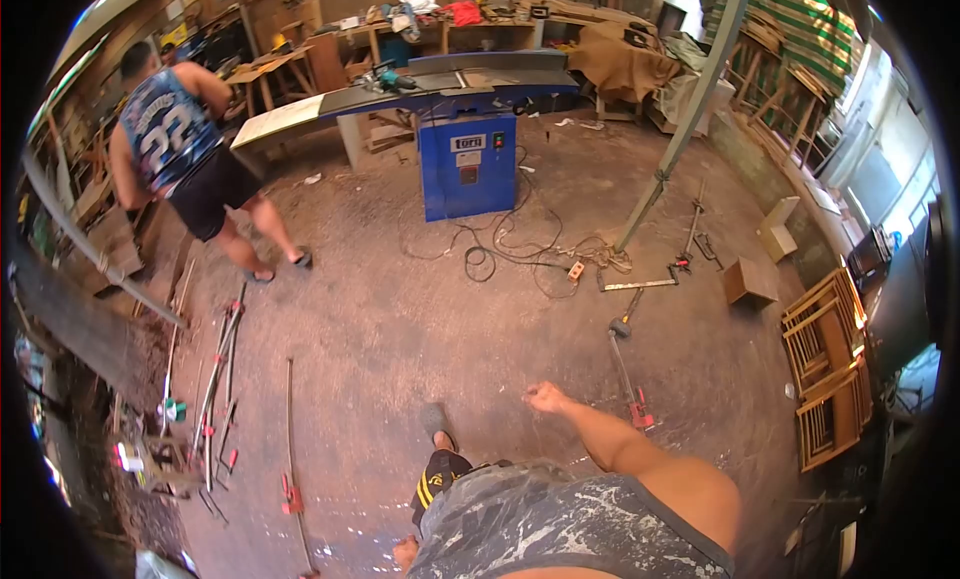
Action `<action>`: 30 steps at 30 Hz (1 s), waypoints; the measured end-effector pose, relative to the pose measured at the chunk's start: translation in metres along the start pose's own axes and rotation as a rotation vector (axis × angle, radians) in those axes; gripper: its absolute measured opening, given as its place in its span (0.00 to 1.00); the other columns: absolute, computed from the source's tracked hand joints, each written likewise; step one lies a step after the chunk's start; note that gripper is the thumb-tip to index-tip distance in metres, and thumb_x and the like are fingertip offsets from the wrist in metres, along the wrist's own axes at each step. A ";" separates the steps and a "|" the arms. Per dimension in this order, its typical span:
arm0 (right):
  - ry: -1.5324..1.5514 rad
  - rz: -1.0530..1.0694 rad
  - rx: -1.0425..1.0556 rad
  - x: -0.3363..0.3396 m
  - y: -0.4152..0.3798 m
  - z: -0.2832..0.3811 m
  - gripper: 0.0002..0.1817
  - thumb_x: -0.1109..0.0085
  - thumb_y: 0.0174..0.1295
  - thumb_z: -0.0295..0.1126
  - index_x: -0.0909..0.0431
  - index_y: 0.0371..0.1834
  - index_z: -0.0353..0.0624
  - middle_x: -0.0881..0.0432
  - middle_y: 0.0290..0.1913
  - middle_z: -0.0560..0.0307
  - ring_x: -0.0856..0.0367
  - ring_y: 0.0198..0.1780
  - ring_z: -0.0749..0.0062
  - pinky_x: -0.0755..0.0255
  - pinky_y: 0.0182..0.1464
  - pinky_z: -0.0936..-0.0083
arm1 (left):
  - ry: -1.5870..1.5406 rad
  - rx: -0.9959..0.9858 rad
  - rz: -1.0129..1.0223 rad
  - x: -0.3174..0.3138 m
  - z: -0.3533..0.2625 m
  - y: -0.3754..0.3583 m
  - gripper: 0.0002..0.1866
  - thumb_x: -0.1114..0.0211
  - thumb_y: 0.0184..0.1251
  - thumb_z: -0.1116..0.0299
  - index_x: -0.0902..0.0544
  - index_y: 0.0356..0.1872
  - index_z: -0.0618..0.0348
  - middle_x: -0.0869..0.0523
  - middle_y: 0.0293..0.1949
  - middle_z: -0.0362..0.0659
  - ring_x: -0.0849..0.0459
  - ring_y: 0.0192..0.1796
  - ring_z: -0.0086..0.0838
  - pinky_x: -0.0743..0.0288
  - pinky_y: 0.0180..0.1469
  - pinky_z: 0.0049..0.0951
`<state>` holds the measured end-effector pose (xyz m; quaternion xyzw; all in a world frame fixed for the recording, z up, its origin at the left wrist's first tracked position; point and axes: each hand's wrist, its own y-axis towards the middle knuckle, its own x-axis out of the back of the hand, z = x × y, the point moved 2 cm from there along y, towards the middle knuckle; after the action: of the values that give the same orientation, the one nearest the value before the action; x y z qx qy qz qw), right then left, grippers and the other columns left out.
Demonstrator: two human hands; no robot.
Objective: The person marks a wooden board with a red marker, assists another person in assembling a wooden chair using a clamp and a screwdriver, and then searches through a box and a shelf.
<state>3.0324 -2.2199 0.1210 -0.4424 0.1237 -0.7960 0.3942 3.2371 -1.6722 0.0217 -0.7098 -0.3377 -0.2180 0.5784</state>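
My right hand (545, 397) hangs in front of my body over the brown floor (400, 329), its fingers partly curled and too small to make out. Low by my left side, my left hand (405, 551) shows only in part beside my dark shorts (437, 479). Neither hand touches a tool. Nearest to my right hand is a long bar clamp (638, 404) with a red jaw, lying on the floor. Another red-jawed bar clamp (292, 494) lies on the floor to the left of my left hand.
A blue machine (468, 169) stands ahead, with cables (482, 259) on the floor before it. Another person (180, 129) is at the upper left. A slanted metal post (690, 119), a wooden box (750, 284) and stacked wooden frames (825, 369) are on the right. Several clamps lie left.
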 end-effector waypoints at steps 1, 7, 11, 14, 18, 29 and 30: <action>0.011 -0.006 -0.032 -0.001 0.004 0.000 0.26 0.43 0.60 0.49 0.21 0.53 0.41 0.14 0.35 0.50 0.16 0.34 0.63 0.23 0.42 0.67 | 0.040 -0.032 0.029 0.012 -0.021 0.024 0.22 0.42 0.61 0.51 0.14 0.38 0.62 0.14 0.35 0.56 0.15 0.40 0.44 0.24 0.47 0.41; 0.208 0.146 -0.595 0.000 -0.004 -0.031 0.18 0.44 0.61 0.43 0.17 0.33 0.37 0.15 0.31 0.52 0.17 0.30 0.66 0.21 0.31 0.67 | 0.292 -0.409 0.096 0.091 -0.222 0.181 0.27 0.48 0.62 0.46 0.14 0.41 0.60 0.15 0.43 0.56 0.17 0.50 0.48 0.26 0.54 0.44; 0.534 -0.092 -0.673 0.010 0.003 -0.052 0.18 0.42 0.60 0.42 0.17 0.36 0.36 0.15 0.31 0.50 0.17 0.30 0.65 0.22 0.31 0.66 | 0.342 -0.587 0.017 0.162 -0.410 0.250 0.26 0.46 0.61 0.45 0.15 0.42 0.57 0.16 0.43 0.58 0.18 0.50 0.52 0.25 0.53 0.45; 0.323 -0.044 -0.389 -0.026 0.036 -0.131 0.18 0.43 0.58 0.42 0.18 0.35 0.35 0.15 0.34 0.45 0.16 0.34 0.58 0.22 0.38 0.63 | 0.344 -0.718 -0.017 0.207 -0.553 0.284 0.24 0.46 0.61 0.47 0.14 0.39 0.58 0.17 0.41 0.60 0.18 0.48 0.54 0.26 0.53 0.47; -0.043 -0.312 -0.316 0.010 0.049 -0.167 0.12 0.49 0.58 0.36 0.18 0.34 0.42 0.17 0.42 0.44 0.18 0.46 0.52 0.27 0.45 0.51 | 0.334 -0.579 -0.048 0.230 -0.708 0.294 0.24 0.46 0.61 0.48 0.15 0.45 0.57 0.18 0.45 0.60 0.19 0.52 0.52 0.27 0.56 0.45; -0.129 -0.119 -0.291 0.311 0.269 -0.178 0.14 0.50 0.59 0.34 0.17 0.37 0.38 0.18 0.43 0.39 0.19 0.46 0.48 0.28 0.46 0.50 | 0.360 -0.709 0.258 0.004 -0.958 0.187 0.26 0.45 0.63 0.46 0.19 0.54 0.51 0.17 0.49 0.56 0.20 0.56 0.48 0.29 0.61 0.42; -0.225 -0.128 -0.242 0.349 0.299 -0.176 0.14 0.50 0.59 0.34 0.17 0.37 0.38 0.18 0.43 0.39 0.20 0.47 0.48 0.28 0.46 0.50 | 0.302 -0.713 0.246 -0.013 -0.979 0.181 0.27 0.44 0.62 0.43 0.18 0.52 0.52 0.16 0.48 0.55 0.19 0.54 0.48 0.28 0.58 0.42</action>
<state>2.9424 -2.7006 0.0676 -0.5797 0.1453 -0.7444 0.2979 3.4402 -2.6417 0.1221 -0.8611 -0.0648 -0.3523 0.3608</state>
